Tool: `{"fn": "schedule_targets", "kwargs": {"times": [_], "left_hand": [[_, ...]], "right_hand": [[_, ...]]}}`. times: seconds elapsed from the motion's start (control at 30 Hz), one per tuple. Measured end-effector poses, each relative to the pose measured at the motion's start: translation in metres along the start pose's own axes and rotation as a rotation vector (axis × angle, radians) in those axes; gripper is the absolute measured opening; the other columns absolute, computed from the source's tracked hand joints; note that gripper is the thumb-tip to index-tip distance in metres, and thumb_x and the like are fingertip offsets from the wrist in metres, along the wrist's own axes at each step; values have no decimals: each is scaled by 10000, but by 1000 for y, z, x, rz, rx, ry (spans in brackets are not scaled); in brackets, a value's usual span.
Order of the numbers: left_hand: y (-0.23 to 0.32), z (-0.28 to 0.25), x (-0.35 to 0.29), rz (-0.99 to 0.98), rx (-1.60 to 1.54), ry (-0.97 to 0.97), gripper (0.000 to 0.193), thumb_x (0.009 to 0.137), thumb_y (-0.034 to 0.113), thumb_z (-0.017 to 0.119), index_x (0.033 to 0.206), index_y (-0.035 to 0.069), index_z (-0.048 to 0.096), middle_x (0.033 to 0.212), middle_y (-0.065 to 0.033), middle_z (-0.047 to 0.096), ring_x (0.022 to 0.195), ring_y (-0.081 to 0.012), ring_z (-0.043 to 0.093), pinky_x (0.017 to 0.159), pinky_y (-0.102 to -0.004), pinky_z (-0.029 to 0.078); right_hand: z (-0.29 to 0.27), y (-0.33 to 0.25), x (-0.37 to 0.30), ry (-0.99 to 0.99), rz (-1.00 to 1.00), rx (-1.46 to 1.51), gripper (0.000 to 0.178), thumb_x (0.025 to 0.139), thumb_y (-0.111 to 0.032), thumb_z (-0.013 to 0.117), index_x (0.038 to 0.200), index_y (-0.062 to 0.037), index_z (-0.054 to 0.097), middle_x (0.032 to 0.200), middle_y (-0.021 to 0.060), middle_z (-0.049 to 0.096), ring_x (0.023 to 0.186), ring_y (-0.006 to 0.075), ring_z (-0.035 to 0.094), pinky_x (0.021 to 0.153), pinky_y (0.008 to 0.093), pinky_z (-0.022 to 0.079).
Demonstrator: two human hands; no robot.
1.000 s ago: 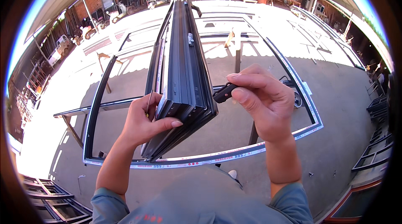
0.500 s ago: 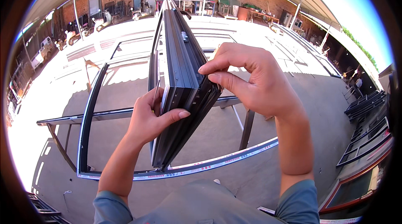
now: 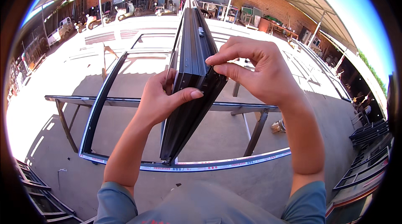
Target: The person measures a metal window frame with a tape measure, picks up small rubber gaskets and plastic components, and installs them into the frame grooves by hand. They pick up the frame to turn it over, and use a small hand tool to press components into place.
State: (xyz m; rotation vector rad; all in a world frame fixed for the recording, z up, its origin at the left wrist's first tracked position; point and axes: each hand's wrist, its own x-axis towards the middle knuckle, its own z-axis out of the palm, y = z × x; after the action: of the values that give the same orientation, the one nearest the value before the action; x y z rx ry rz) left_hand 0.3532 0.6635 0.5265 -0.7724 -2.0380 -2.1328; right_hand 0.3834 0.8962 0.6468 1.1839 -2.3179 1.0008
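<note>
A dark grey metal window sash [image 3: 193, 56] stands on its edge in front of me, its near corner toward me and its long side running away. My left hand [image 3: 161, 98] is closed round the near left corner, thumb on the end face, with the other fingers partly hidden behind it. A thin, light-coloured edge or rod shows by those fingers; which it is, I cannot tell. My right hand [image 3: 255, 71] has thumb and forefinger pinched at the sash's right edge, near the top corner. Whatever lies between those fingertips is too small to make out.
Below the sash lies a large dark window frame [image 3: 234, 165] with printed film along its edge, resting on a metal stand [image 3: 256, 134]. More frames [image 3: 364, 169] lie at the right. Scooters [image 3: 125, 12] and a work table [image 3: 284, 29] stand toward the brick wall.
The view has turned, so the sash and both hands appear farther right. Both hands keep almost the same places on the sash, the right one still pinching at its edge.
</note>
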Motion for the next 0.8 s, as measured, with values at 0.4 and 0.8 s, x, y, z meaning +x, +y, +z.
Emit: {"fn": "schedule_targets", "kwargs": {"times": [0.4, 0.8], "left_hand": [[29, 13, -6, -182, 543, 165, 724, 824, 707, 774, 1020, 11, 764, 860, -92, 777, 813, -181, 762, 765, -309, 578], [32, 13, -7, -218, 607, 208, 738, 831, 697, 765, 1021, -16, 754, 852, -113, 773, 798, -195, 760, 766, -315, 578]], "right_hand": [[2, 13, 9, -79, 76, 202, 143, 925, -125, 779, 1031, -40, 825, 981, 56, 762, 943, 167, 695, 892, 339, 553], [-4, -4, 92, 114, -398, 107, 554, 1102, -538, 471, 1157, -86, 787, 1194, 81, 731, 1206, 235, 637, 1075, 403, 443]]}}
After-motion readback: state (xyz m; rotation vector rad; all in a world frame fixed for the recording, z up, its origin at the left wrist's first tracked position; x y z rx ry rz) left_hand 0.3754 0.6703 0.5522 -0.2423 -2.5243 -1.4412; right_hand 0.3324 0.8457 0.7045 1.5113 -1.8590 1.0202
